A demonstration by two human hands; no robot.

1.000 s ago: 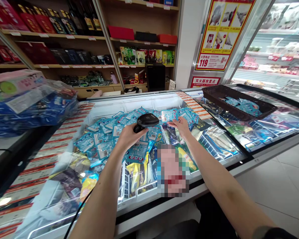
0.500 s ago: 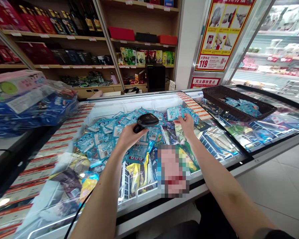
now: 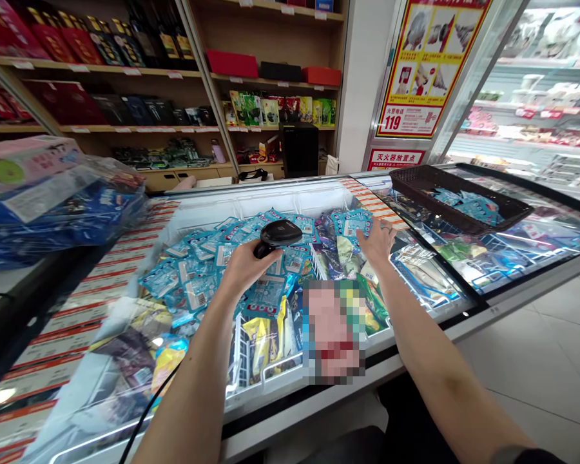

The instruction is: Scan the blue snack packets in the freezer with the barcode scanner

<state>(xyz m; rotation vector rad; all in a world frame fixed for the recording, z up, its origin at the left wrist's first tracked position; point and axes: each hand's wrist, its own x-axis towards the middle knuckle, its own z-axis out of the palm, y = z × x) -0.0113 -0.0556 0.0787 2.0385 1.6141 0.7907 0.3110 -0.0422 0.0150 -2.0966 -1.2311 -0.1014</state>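
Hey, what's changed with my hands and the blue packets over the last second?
Your right hand has moved to the right, carrying a blue packet to the small pile of packets on that side. Its fingers now look spread at the pile's edge, so the packet seems let go, though contact is hard to tell. Your left hand still holds the black scanner in place.

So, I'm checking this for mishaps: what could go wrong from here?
The blue packets lie loose and overlapping, so a nudge might scatter some. The black scanner in the left hand hangs above several barcodes and could read the wrong one. The cord behind the left forearm might snag.
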